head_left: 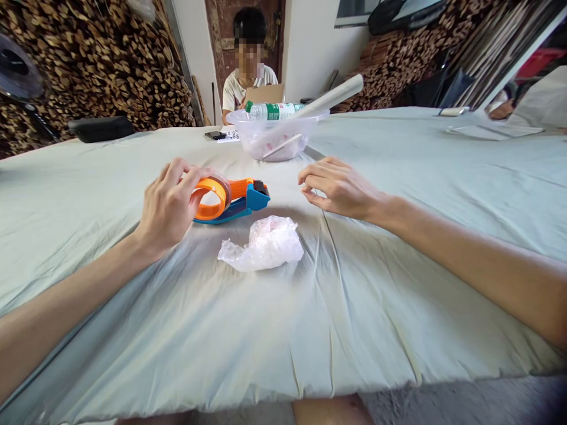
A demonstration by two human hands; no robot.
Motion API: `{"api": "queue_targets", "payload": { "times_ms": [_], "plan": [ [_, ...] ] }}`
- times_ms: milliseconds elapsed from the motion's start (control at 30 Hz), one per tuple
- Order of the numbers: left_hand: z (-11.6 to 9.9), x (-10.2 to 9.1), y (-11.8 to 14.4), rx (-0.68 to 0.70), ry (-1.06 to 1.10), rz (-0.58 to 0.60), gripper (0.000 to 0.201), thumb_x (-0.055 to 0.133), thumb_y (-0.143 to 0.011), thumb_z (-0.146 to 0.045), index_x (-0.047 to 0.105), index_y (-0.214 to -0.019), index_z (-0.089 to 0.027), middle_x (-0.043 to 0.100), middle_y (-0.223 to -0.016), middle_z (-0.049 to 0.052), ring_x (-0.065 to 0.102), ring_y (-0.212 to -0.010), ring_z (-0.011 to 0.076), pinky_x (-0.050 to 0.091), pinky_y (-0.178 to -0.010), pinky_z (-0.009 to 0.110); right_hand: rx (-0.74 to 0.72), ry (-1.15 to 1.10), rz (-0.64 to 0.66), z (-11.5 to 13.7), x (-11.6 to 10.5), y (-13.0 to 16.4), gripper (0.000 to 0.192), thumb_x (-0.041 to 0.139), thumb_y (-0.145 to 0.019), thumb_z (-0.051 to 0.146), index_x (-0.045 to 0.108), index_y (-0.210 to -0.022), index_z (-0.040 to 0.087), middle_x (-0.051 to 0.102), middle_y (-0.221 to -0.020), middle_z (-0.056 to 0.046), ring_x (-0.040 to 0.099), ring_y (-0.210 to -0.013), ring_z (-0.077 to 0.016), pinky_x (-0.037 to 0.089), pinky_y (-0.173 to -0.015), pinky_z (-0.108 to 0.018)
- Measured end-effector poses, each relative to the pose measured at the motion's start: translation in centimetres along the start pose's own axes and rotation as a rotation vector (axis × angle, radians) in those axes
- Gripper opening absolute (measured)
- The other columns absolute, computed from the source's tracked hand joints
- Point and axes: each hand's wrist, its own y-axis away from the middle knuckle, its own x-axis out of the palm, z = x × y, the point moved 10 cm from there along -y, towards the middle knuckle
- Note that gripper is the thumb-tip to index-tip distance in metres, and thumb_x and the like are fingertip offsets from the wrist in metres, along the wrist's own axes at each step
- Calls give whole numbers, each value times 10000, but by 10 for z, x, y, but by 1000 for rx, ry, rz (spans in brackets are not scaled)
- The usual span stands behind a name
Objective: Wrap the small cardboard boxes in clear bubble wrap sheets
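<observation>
My left hand (170, 203) is closed round the roll end of an orange and blue tape dispenser (253, 198). Its thumb and fingers grip the orange tape roll (210, 198), and the cutter end points right. To the right of the dispenser, my right hand (334, 184) hangs over the cloth with loosely bent fingers; I see nothing in it. Between the hands and nearer to me lies a crumpled bundle of bubble wrap (266, 243). Something faintly pinkish shows through it, but I cannot tell what.
Beyond the hands stands a clear plastic basin (277, 144) with a green-labelled bottle (274, 111) and a long white roll (330, 97). A person (230, 88) sits across the pale tablecloth (248, 330) by a cardboard box (266, 94). A black case (101, 128) lies far left.
</observation>
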Motion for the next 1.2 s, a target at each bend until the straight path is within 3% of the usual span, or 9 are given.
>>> {"api": "queue_targets", "payload": {
  "times_ms": [200,400,500,600,867,1067,1200],
  "plan": [
    [7,2,-7,-54,-151,85,502,430,-1026,-103,749,-1397,-214,761,-1182,144,760,-1075,306,536,-724,326,59,-110,-23,8,0,-8,171,609,-1093,126,647,-939,191,800,-1249,-131,781,-1052,-276,584,-973,-462],
    [9,8,-6,-155,-232,222,493,365,-1111,-137,665,-1500,-186,731,-1300,192,748,-1159,312,519,-733,307,182,-305,-50,23,10,-18,190,610,-1066,109,616,-901,204,758,-1471,-132,804,-1180,-319,625,-1022,-532],
    [3,6,-6,-154,-241,248,470,367,-1129,-143,634,-1513,-179,708,-1366,193,729,-1204,306,531,-776,299,248,-420,-90,28,12,-20,182,606,-1050,103,612,-904,211,732,-1520,-139,773,-1317,-314,653,-1078,-510],
    [1,7,-7,-168,-266,271,460,350,-1132,-132,636,-1492,-151,692,-1386,214,720,-1225,325,540,-784,312,302,-521,-106,29,15,-20,200,588,-1046,108,596,-881,222,735,-1516,-130,758,-1359,-293,668,-1094,-486],
    [2,14,-12,-179,-300,314,476,408,-1076,-60,628,-1491,-141,676,-1388,217,739,-1213,342,573,-824,345,388,-698,-141,19,23,-18,160,663,-998,136,614,-885,237,816,-1370,-62,811,-1250,-255,678,-1075,-425],
    [6,14,-10,-192,-306,297,430,395,-1113,-105,624,-1475,-148,678,-1376,202,742,-1204,334,553,-802,326,413,-618,-227,14,16,-16,201,685,-1021,173,649,-829,221,771,-1407,-127,785,-1256,-266,649,-1098,-470],
    [4,10,-9,-167,-285,294,407,345,-1162,-181,622,-1458,-154,687,-1370,186,730,-1192,311,519,-782,309,381,-590,-199,16,14,-16,199,649,-1024,146,624,-844,225,795,-1371,-125,780,-1276,-279,648,-1090,-496]
  ]
}}
